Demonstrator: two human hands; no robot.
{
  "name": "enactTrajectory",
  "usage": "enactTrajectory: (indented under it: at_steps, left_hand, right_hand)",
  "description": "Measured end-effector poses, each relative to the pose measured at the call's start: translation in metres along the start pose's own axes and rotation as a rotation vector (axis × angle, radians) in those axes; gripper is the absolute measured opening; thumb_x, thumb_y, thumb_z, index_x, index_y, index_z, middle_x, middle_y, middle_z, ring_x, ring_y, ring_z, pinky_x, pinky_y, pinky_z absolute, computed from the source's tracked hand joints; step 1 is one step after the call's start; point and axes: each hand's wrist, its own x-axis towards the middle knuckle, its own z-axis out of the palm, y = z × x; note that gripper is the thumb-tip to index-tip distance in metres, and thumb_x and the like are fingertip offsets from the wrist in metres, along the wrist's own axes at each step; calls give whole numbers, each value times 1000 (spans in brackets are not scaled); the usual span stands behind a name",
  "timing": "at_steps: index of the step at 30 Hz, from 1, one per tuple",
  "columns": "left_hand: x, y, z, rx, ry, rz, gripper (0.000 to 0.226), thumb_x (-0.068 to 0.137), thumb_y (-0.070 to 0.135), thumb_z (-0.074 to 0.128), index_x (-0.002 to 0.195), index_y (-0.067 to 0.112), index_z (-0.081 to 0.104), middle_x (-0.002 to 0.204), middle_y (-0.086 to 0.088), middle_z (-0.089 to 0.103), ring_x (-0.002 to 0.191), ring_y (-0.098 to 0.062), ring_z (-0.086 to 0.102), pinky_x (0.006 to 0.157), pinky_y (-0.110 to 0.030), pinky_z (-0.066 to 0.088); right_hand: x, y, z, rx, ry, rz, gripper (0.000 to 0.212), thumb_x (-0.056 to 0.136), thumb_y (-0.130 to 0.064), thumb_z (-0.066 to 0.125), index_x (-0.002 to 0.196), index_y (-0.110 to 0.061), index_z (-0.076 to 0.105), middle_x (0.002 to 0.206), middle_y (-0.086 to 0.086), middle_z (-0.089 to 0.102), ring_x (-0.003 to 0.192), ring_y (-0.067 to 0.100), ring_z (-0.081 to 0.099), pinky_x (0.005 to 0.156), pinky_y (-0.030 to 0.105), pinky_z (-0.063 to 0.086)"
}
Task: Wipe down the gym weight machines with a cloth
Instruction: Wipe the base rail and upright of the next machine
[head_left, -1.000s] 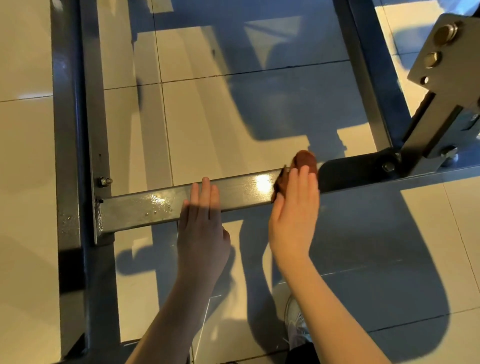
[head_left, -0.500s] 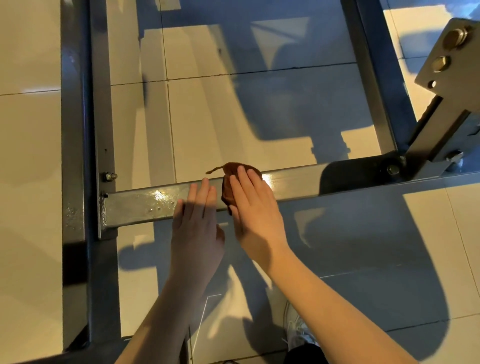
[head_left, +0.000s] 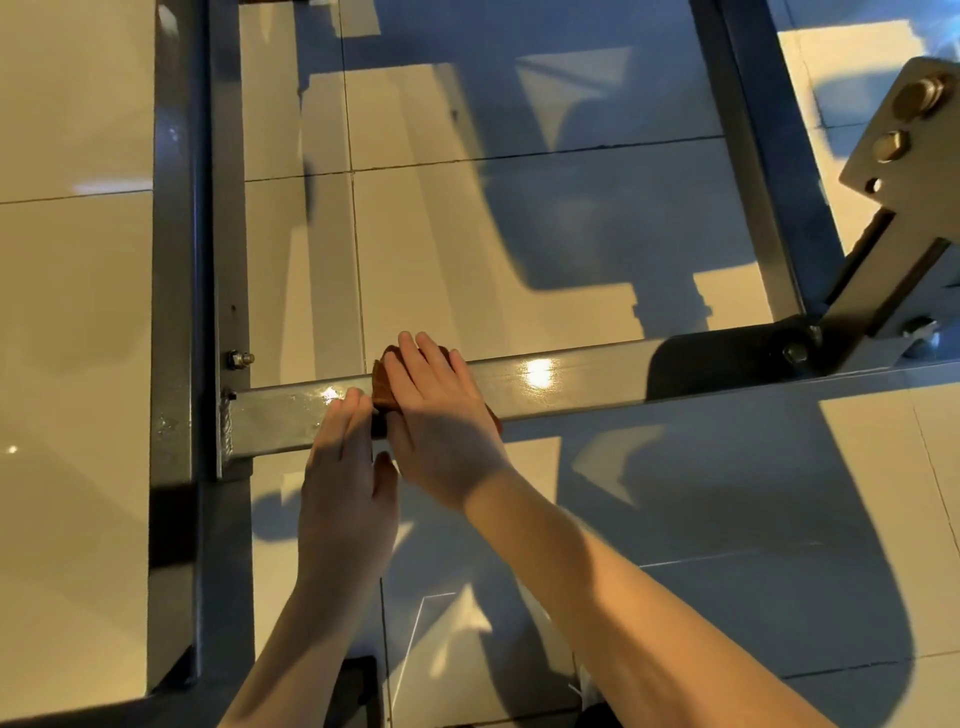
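A grey metal crossbar of the weight machine's base frame runs across the view just above the tiled floor. My right hand lies flat on a small brown cloth and presses it onto the bar's left half. Only the cloth's left edge shows beside my fingers. Just to the left, my left hand rests palm down, its fingers lying flat on the bar's near edge, touching the right hand.
A dark upright frame rail with bolts joins the bar's left end. At the right, a beige bracket with brass bolts and a black pivot plate sit on the bar. A second rail runs back over glossy tiles.
My right hand slid the cloth leftward along the bar, from near the black plate to beside my left hand. The left hand stayed in place.
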Motion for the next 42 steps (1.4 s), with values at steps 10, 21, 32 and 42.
enactTrajectory:
  at_steps: [10,21,32,42]
  left_hand:
    - [15,35,12,123,-39,160,58,95,43,33,145,15,38,154,-8,31,142,-30,28,113,-44,25]
    - [13,21,9,437,70,61,55,85,40,58,132,14,54,143,-8,48,143,-31,22,114,-47,2]
    - [27,16,0,398,88,-162,70,87,42,49,139,-4,41,142,-23,44,135,-39,37,113,-47,22]
    - [28,-17,-12,393,243,-197,57,89,21,59,137,-6,42,139,-25,46,132,-41,40,110,-51,32]
  right_hand:
    - [-12,44,-35,188,78,214,46,104,-22,28,149,-12,34,160,2,24,149,14,8,112,15,-11]
    - [-17,63,-24,-36,81,93,43,101,-16,40,143,-8,44,153,7,38,147,23,20,114,19,-10]
    - [-12,51,-13,-72,132,171,46,99,-10,41,145,-7,41,155,6,35,149,24,14,115,27,-13]
    - [-10,45,-13,-143,62,203,50,103,-24,32,153,-25,24,162,-3,17,150,21,0,113,32,-18]
